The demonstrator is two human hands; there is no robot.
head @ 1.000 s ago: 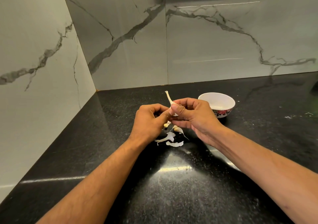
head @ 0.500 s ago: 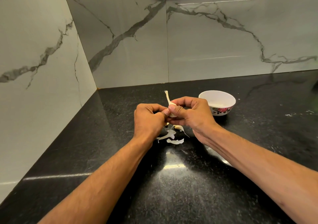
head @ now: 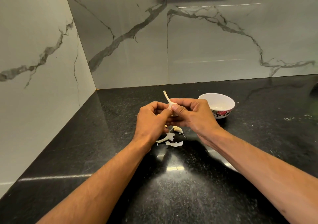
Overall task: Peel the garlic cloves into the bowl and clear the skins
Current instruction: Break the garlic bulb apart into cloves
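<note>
Garlic clove point(head: 170, 105), its dry stem pointing up, is pinched between both thumbs above the black stone counter point(head: 110, 137), near its back left corner. The left hand point(head: 152, 120) and right hand point(head: 194, 115) curl their fingers around it. Loose skins point(head: 169, 138) lie on the counter beneath them. A white floral bowl point(head: 222, 111) stands just right of the right hand.

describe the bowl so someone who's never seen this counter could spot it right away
On the black speckled countertop, look just beyond the right hand, toward the marble back wall. The bowl stands there: small, round, white inside, with a red and dark flower pattern low on its outside. It is the only vessel; everything else nearby is pale garlic skins.
</note>
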